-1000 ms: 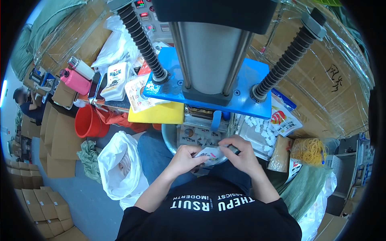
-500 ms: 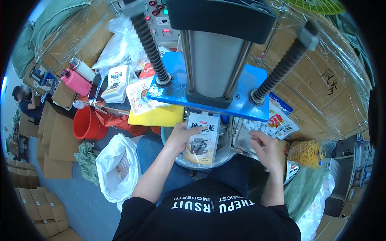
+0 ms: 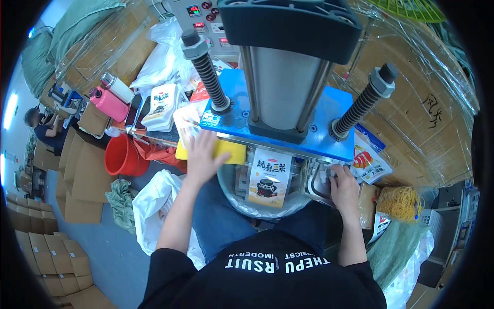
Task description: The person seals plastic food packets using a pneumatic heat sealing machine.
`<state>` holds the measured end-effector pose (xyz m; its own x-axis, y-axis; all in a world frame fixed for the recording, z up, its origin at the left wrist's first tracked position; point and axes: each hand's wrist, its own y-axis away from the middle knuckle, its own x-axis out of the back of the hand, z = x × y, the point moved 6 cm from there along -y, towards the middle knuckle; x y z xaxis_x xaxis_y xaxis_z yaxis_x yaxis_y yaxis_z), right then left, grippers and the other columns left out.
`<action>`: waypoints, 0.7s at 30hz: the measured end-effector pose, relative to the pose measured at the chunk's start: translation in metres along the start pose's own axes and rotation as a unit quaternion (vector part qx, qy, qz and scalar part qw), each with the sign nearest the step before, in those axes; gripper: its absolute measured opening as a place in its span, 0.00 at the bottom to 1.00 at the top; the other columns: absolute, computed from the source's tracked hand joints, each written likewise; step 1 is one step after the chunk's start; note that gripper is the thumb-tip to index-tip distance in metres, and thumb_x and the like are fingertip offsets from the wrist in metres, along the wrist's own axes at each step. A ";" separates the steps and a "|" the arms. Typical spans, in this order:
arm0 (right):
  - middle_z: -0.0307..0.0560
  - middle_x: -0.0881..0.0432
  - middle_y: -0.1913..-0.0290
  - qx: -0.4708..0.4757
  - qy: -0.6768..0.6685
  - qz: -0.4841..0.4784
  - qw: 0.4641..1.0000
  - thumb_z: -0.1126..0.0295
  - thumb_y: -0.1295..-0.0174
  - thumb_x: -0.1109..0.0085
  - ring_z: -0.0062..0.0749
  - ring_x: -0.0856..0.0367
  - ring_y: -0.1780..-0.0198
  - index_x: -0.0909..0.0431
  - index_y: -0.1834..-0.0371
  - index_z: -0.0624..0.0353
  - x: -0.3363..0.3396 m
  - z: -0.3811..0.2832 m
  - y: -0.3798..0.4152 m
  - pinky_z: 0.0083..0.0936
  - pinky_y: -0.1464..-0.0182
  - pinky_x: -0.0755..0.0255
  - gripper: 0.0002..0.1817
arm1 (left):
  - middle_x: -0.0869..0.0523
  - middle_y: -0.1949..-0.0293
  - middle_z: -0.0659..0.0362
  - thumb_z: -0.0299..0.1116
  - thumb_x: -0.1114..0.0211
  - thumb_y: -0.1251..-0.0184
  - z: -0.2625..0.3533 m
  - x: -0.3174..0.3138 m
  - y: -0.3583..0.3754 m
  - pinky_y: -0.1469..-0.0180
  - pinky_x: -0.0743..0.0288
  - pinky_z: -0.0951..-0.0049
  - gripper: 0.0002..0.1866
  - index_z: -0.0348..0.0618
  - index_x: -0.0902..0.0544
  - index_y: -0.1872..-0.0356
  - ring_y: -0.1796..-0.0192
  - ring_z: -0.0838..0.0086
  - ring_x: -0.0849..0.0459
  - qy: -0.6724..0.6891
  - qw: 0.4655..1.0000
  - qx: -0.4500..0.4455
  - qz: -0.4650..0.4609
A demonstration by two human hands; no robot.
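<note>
My left hand (image 3: 202, 157) is open, its fingers spread over the yellow block (image 3: 234, 153) and the edge of a printed pouch (image 3: 186, 117). A white and tan printed pouch (image 3: 268, 177) hangs upright beneath the blue press plate (image 3: 226, 116), with neither hand on it. My right hand (image 3: 343, 189) reaches into the metal tray (image 3: 315, 191) of small white pieces (image 3: 324, 174). Its thumb and fingers are pinched together; what lies between them is hidden. A stack of printed pouches (image 3: 160, 105) lies beyond my left hand.
The press cylinder (image 3: 285, 85) and threaded posts rise ahead. A plastic-lined tub (image 3: 236, 198) is between my knees. At left are a red bucket (image 3: 123, 157), a white bag (image 3: 154, 195) and a pink bottle (image 3: 109, 103). Yellow bands (image 3: 399, 202) lie at right. A person (image 3: 49, 131) sits far left.
My left hand has let go of the hanging pouch and moved left to the yellow block. My right hand has closed its fingers in the tray. The view has shifted slightly.
</note>
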<state>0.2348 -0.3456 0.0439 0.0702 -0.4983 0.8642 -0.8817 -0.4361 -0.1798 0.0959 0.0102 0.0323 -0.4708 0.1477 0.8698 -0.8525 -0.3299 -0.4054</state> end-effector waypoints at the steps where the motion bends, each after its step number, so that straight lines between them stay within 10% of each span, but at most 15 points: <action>1: 0.52 0.21 0.63 0.007 0.002 -0.012 1.000 0.76 0.45 0.38 0.54 0.19 0.60 0.20 0.58 0.57 0.000 0.001 0.002 0.43 0.59 0.26 0.11 | 0.23 0.38 0.51 0.37 0.32 0.42 0.001 -0.012 0.025 0.28 0.48 0.50 0.25 0.45 0.22 0.42 0.30 0.55 0.32 -0.056 0.997 -0.050 -0.002; 4: 0.53 0.21 0.63 0.018 0.016 -0.025 0.999 0.76 0.44 0.39 0.54 0.19 0.59 0.21 0.57 0.57 0.003 -0.003 0.004 0.42 0.59 0.27 0.11 | 0.24 0.36 0.53 0.34 0.30 0.48 0.012 -0.001 0.058 0.27 0.52 0.47 0.28 0.45 0.22 0.42 0.30 0.57 0.31 0.029 0.999 -0.027 -0.023; 8: 0.53 0.21 0.62 0.040 0.019 0.006 0.999 0.78 0.41 0.42 0.50 0.19 0.58 0.21 0.54 0.59 -0.002 0.001 0.002 0.38 0.57 0.26 0.11 | 0.16 0.55 0.55 0.24 0.32 0.51 0.002 0.006 0.042 0.46 0.27 0.61 0.19 0.44 0.17 0.53 0.50 0.57 0.19 0.088 0.995 0.001 0.056; 12: 0.50 0.19 0.59 0.025 -0.156 0.079 0.984 0.80 0.36 0.47 0.39 0.17 0.59 0.20 0.53 0.62 0.007 0.001 0.003 0.31 0.56 0.25 0.11 | 0.19 0.72 0.53 0.24 0.31 0.48 0.000 0.012 0.016 0.60 0.28 0.62 0.05 0.38 0.16 0.69 0.64 0.57 0.21 0.131 0.984 0.112 0.049; 17: 0.44 0.16 0.60 -0.039 -0.487 -0.197 0.850 0.80 0.36 0.41 0.22 0.19 0.62 0.19 0.50 0.63 -0.022 -0.035 0.027 0.19 0.59 0.25 0.12 | 0.18 0.74 0.57 0.25 0.29 0.51 0.074 0.017 0.048 0.65 0.31 0.70 0.06 0.37 0.15 0.71 0.69 0.68 0.23 0.287 0.954 0.092 0.006; 21: 0.45 0.14 0.61 0.151 -0.329 -0.187 0.913 0.75 0.40 0.36 0.27 0.18 0.63 0.17 0.55 0.62 0.017 -0.095 -0.006 0.24 0.60 0.25 0.10 | 0.18 0.75 0.58 0.25 0.28 0.51 0.113 0.023 0.048 0.64 0.33 0.72 0.06 0.38 0.14 0.70 0.69 0.70 0.26 0.355 0.930 0.049 -0.078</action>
<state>0.1967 -0.2801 0.1042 0.6928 -0.5719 0.4393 -0.5774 -0.8049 -0.1370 0.0699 -0.1072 0.0645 -0.4037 0.7687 0.4961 -0.9148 -0.3307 -0.2321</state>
